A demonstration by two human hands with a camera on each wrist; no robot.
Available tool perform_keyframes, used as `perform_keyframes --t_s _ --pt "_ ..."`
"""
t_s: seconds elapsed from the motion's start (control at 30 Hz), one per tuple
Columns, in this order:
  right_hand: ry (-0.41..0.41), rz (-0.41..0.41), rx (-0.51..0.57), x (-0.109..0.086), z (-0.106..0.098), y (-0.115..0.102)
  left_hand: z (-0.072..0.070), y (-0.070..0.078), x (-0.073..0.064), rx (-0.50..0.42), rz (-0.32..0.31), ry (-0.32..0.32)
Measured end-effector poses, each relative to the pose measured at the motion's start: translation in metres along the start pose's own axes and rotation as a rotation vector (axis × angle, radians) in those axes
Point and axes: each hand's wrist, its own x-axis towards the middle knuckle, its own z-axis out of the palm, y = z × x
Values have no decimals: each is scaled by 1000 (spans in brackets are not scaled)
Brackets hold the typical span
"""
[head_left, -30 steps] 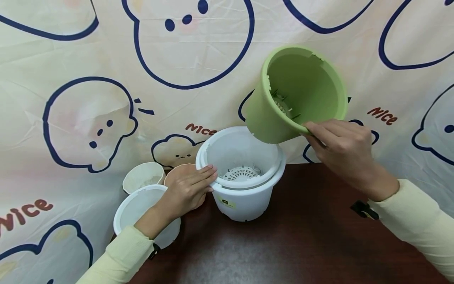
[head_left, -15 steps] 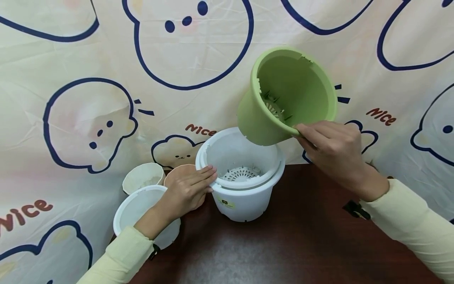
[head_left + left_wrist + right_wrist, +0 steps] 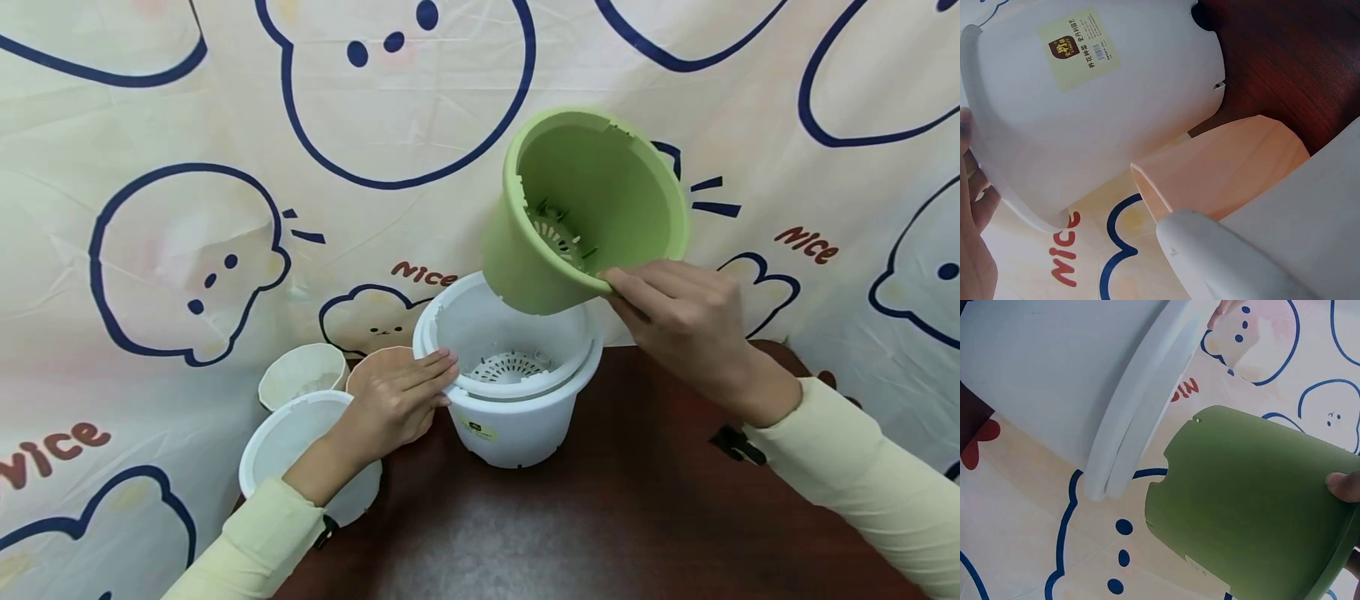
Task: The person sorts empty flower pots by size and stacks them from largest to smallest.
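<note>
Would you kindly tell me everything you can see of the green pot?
The green pot looks like matte plastic, tapered, with a notched rim, a slotted base, small prongs inside and cutouts along the bottom edge. A pale patch, perhaps a label, shows partly outside. It is in the air, tilted so the head camera sees inside, and apart from the nested white pots. Only the right-hand grip touches it, at the rim.
</note>
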Motion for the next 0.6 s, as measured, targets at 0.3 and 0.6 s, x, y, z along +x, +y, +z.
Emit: perform_keyframes --t_s 0.3,0.6 --pt "-30 -20 19 1 4 -5 0 1 0 12 3 -1" --pt "-65 -113 -7 1 8 -7 0 0 1 22 10 6"
